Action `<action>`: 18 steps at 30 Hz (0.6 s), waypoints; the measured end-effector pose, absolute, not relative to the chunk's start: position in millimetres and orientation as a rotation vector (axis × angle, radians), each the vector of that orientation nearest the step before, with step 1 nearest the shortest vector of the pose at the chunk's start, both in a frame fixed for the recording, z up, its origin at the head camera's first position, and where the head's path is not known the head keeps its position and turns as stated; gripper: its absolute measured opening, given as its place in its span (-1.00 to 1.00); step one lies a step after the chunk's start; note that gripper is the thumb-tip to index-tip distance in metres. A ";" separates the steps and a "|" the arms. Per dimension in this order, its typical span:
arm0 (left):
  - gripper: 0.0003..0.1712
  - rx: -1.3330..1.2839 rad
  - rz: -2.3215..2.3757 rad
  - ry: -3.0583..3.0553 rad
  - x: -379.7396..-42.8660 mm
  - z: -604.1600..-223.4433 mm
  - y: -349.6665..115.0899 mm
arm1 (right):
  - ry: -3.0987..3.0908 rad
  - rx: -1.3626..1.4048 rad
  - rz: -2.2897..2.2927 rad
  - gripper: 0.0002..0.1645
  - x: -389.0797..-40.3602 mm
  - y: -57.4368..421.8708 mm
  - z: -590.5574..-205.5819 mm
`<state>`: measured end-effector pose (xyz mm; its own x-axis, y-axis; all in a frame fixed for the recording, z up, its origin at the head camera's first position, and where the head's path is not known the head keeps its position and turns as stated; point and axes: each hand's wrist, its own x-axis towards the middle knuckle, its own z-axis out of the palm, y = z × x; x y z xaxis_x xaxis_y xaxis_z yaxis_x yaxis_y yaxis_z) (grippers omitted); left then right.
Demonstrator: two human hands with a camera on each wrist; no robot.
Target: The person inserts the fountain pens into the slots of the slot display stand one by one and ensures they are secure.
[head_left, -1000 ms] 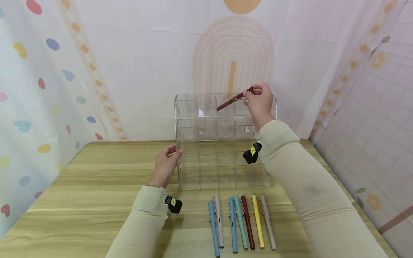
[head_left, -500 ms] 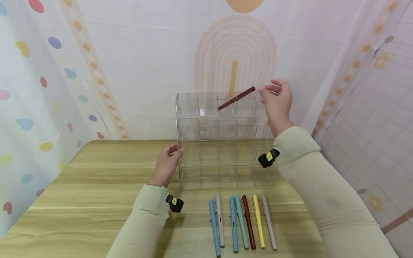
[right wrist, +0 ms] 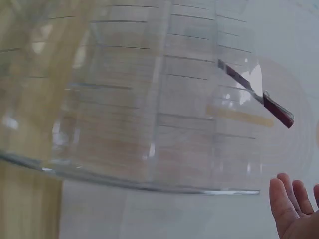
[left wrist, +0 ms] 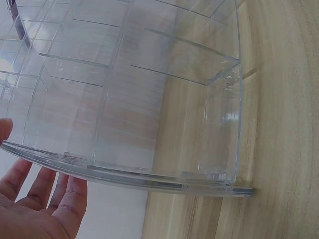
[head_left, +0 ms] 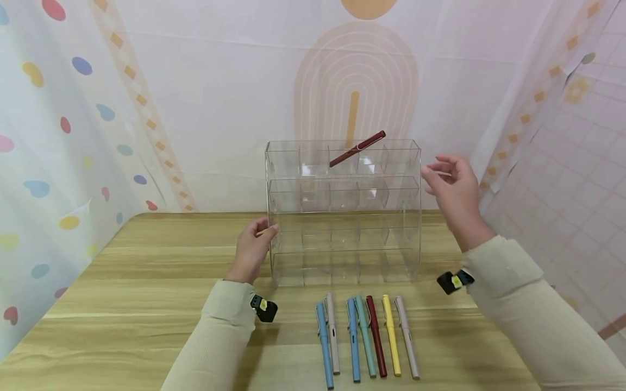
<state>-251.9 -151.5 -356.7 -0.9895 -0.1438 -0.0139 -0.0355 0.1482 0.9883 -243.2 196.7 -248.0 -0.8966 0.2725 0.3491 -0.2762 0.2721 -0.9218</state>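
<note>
A clear acrylic pen rack with stepped rows of compartments stands upright on the table. My left hand grips its left side panel, thumb in front and fingers behind; the left wrist view shows the fingers along the panel's outer face. A dark red pen leans slantwise in the top row, its clip end sticking out above the rim to the right. Off the rack's right side hovers my right hand, fingers loosely bent around nothing. In the right wrist view that hand appears apart from the pen.
Several capped pens lie side by side before the rack: two blue pens, a teal pen, another dark red pen, a yellow pen and two pale pinkish-grey ones. A patterned curtain hangs behind the wooden table.
My right hand has let go of the dark red pen and moved right and down, away from the rack. The pen stays leaning in the top row. My left hand holds its place.
</note>
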 end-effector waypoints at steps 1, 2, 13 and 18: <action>-0.47 0.181 -1.990 -2.318 -251.8 -356.7 -151.7 | -2.124 0.004 1.674 -0.50 -239.2 199.4 -252.7; -0.47 0.179 -1.989 -2.321 -252.0 -356.8 -152.1 | -2.138 0.009 1.690 -0.52 -235.5 202.4 -257.8; -0.47 0.191 -1.999 -2.314 -251.2 -356.2 -156.5 | -2.282 -0.050 1.913 -0.61 -202.4 230.3 -311.1; -0.46 0.186 -1.991 -2.324 -250.4 -355.1 -157.7 | -2.392 -0.074 1.923 -0.38 -193.7 233.7 -327.6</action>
